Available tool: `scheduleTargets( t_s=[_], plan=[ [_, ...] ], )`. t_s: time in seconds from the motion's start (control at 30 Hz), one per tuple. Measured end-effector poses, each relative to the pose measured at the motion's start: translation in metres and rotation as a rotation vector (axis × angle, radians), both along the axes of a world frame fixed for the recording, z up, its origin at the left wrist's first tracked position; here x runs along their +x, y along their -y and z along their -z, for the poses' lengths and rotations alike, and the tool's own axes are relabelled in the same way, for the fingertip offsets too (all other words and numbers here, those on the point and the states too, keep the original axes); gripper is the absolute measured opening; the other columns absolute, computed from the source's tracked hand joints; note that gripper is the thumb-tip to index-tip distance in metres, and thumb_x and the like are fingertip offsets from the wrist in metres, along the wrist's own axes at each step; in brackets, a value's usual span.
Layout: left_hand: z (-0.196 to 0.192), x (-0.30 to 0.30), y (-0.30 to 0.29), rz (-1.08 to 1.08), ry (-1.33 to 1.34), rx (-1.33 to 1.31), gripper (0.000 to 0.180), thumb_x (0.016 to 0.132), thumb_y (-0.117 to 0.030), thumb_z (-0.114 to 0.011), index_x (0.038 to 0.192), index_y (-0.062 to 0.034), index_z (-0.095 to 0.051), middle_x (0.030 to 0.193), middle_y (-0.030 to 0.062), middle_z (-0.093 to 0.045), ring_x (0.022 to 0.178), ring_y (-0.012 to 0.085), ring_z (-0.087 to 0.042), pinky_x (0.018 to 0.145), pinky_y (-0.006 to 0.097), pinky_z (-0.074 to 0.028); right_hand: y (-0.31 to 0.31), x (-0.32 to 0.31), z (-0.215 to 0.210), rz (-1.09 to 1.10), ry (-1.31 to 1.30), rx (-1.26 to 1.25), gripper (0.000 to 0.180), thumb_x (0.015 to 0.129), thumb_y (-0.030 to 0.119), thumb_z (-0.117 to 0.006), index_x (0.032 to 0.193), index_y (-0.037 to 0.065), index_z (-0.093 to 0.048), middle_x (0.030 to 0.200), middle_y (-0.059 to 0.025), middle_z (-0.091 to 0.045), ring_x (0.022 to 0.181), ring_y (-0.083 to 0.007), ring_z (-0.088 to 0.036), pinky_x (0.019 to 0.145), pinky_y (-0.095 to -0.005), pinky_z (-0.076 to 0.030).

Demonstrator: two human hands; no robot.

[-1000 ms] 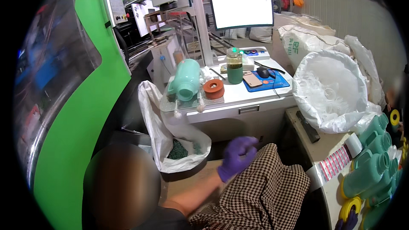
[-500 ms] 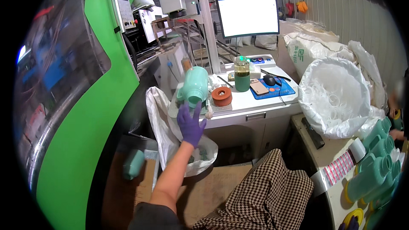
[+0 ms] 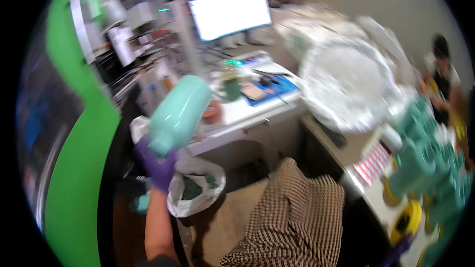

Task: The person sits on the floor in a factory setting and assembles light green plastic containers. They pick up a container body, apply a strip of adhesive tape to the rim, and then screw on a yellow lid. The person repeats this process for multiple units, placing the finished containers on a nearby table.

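My left hand [image 3: 157,164], in a purple glove, grips a glossy mint-green plastic jug [image 3: 180,111] at its neck end. The jug is tilted in the air, its closed bottom up and to the right. Below it stands a white woven sack [image 3: 184,206] with green scraps inside. At the lower right, my right hand [image 3: 397,253], also purple-gloved, is at the edge of a yellow round piece [image 3: 408,221] with a dark centre. Its fingers are blurred and partly cut off, so a hold cannot be made out.
Several green jugs [image 3: 413,165] with yellow bases crowd the right bench beside a red-striped sheet [image 3: 371,164]. A large white bag [image 3: 309,96] stands behind. The white desk [image 3: 237,121] carries a monitor [image 3: 231,12] and an orange-brown ring [image 3: 212,112]. A green machine [image 3: 84,168] borders the left. Another person [image 3: 440,76] is far right.
My left hand has taken hold of the jug and lifted it off the desk toward the left. The view has swung right, bringing another person into sight.
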State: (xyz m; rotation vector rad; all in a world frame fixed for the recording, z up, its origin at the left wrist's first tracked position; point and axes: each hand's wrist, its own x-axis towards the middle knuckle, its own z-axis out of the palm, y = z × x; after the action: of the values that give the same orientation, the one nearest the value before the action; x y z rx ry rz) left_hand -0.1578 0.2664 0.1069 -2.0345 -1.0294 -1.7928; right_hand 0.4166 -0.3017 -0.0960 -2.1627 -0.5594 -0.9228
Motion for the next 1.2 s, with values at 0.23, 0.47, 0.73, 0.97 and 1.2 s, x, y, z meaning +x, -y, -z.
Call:
scheduleTargets(
  t_s=[0.23, 0.47, 0.73, 0.97, 1.2],
  plan=[
    [0.055, 0.079, 0.211, 0.728, 0.57, -0.866, 0.068, 0.092, -0.054, -0.054, 0.136, -0.0028, -0.046, 0.127, 0.0095, -0.051, 0.119, 0.0209, -0.051, 0.105, 0.037, -0.041, -0.207, -0.136, -0.124, -0.857, -0.457, 0.467, 0.072, 0.109, 0.053, -0.035, 0.142, -0.009, -0.048, 0.109, -0.0159, -0.06, 0.096, -0.0226, -0.058, 0.086, -0.0369, -0.049],
    [0.061, 0.148, 0.203, 0.871, 0.383, -1.01, 0.042, 0.108, -0.034, -0.031, 0.127, -0.0034, -0.053, 0.122, 0.0084, -0.059, 0.115, 0.0182, -0.056, 0.102, 0.037, -0.045, -0.193, -0.16, -0.143, -1.009, -0.342, 0.311, 0.078, 0.108, 0.058, -0.031, 0.144, -0.009, -0.049, 0.115, -0.0151, -0.059, 0.102, -0.026, -0.054, 0.093, -0.0361, -0.045],
    [0.063, 0.174, 0.201, 0.951, 0.427, -0.946, 0.04, 0.106, -0.036, -0.036, 0.12, -0.0051, -0.056, 0.113, 0.008, -0.062, 0.108, 0.0186, -0.059, 0.099, 0.036, -0.046, -0.175, -0.165, -0.143, -0.869, -0.243, 0.377, 0.063, 0.11, 0.044, -0.033, 0.135, -0.008, -0.058, 0.113, -0.0165, -0.065, 0.1, -0.0248, -0.059, 0.089, -0.0367, -0.049],
    [0.043, 0.174, 0.193, 1.067, 0.566, -0.945, 0.039, 0.106, -0.034, -0.032, 0.119, -0.0045, -0.056, 0.113, 0.0087, -0.063, 0.104, 0.0193, -0.06, 0.095, 0.037, -0.048, -0.18, -0.121, -0.153, -0.973, -0.473, 0.731, 0.068, 0.109, 0.051, -0.035, 0.142, -0.006, -0.05, 0.131, -0.0198, -0.06, 0.112, -0.0259, -0.063, 0.097, -0.0377, -0.051],
    [0.06, 0.19, 0.197, 0.978, 0.494, -1.064, 0.031, 0.106, -0.02, -0.037, 0.117, -0.0009, -0.058, 0.109, 0.0082, -0.061, 0.097, 0.0159, -0.06, 0.088, 0.031, -0.049, -0.177, -0.142, -0.153, -0.918, -0.288, 0.458, 0.078, 0.107, 0.057, -0.036, 0.147, -0.009, -0.047, 0.114, -0.0135, -0.058, 0.105, -0.0244, -0.053, 0.095, -0.0363, -0.045]
  ],
)
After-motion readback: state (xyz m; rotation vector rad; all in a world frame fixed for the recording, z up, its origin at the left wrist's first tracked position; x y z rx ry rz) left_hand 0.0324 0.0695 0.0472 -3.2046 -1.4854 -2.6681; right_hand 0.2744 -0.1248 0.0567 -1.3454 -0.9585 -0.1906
